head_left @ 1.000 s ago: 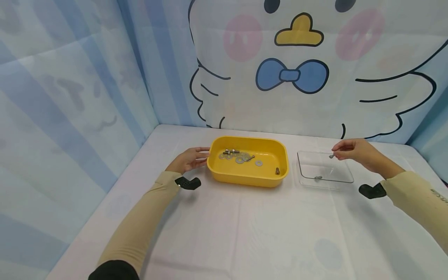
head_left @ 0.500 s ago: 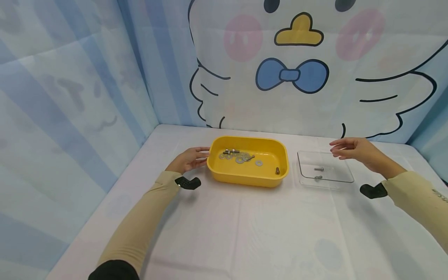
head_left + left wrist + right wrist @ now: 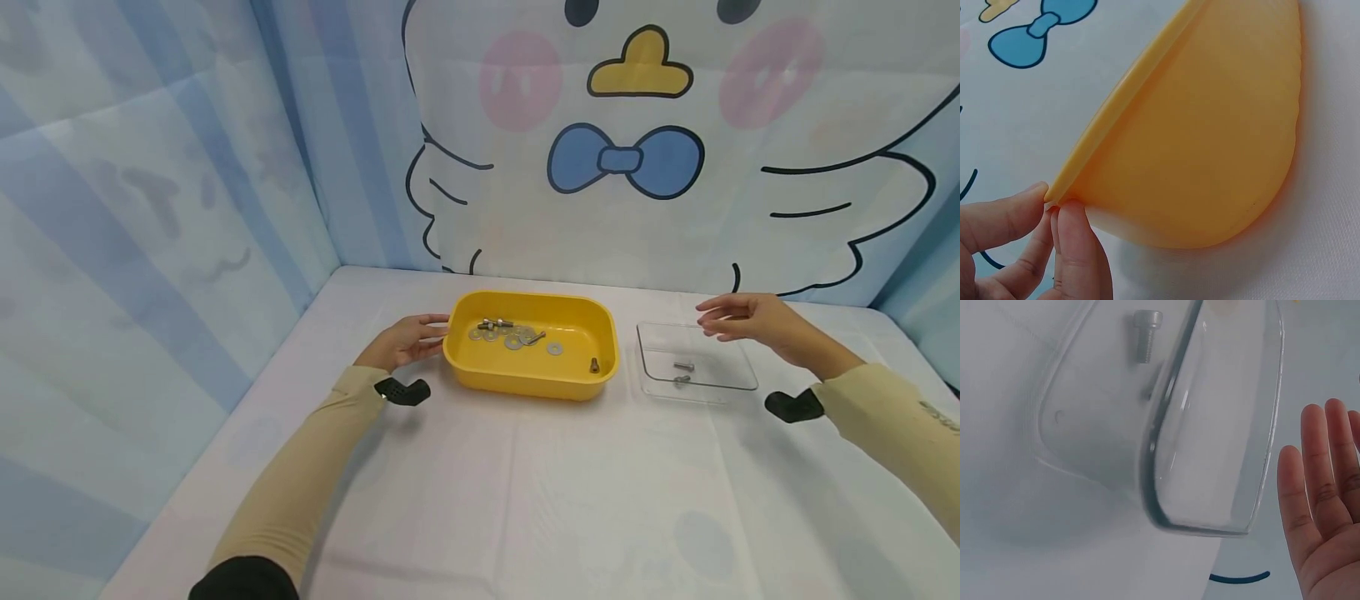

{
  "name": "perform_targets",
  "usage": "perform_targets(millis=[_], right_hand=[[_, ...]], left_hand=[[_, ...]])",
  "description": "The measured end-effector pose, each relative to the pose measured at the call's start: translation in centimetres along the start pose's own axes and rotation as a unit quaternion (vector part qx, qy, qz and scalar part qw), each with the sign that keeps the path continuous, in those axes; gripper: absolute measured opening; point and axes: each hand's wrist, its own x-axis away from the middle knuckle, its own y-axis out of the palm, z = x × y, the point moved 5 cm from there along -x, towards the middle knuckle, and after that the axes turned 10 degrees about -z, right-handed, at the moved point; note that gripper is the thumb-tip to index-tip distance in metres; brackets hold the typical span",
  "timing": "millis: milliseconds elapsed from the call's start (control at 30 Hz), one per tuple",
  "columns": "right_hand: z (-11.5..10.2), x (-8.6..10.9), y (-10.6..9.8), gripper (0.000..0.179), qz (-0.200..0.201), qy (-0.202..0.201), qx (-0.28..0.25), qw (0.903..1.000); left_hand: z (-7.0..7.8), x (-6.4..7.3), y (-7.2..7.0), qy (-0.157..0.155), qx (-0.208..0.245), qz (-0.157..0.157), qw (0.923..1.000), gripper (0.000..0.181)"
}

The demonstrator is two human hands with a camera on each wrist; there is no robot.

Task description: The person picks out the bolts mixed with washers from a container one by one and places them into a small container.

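My left hand pinches the left end of the yellow tray; in the left wrist view the thumb and fingertips meet at its rim. Inside the tray lie several bolts and flat washers, with one darker bolt standing apart near the right end. Over the back right of a clear plastic box hovers my right hand, fingers extended and holding nothing. Two bolts lie in that box; the right wrist view shows one socket-head bolt plainly, the other mostly hidden behind the rim.
A white cloth covers the table under both containers. Behind stands a printed curtain with a cartoon bird and a blue bow tie, and a striped curtain runs along the left side.
My right hand has let go of a bolt, which now lies in the clear box beside another. Its fingers have straightened and moved slightly left. The left hand has stayed at the tray.
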Motion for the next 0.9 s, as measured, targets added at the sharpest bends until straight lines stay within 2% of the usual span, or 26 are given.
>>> perform_targets(millis=[433, 900], right_hand=[[-2.9, -1.4, 1.4, 0.053, -0.011, -0.021, 0.011, 0.9996], [-7.2, -3.6, 3.9, 0.047, -0.051, -0.072, -0.030, 0.9956]], left_hand=[[0.0, -0.2, -0.1, 0.001, 0.003, -0.005, 1.0000, 0.047], [-0.1, -0.1, -0.2, 0.004, 0.004, -0.004, 1.0000, 0.046]])
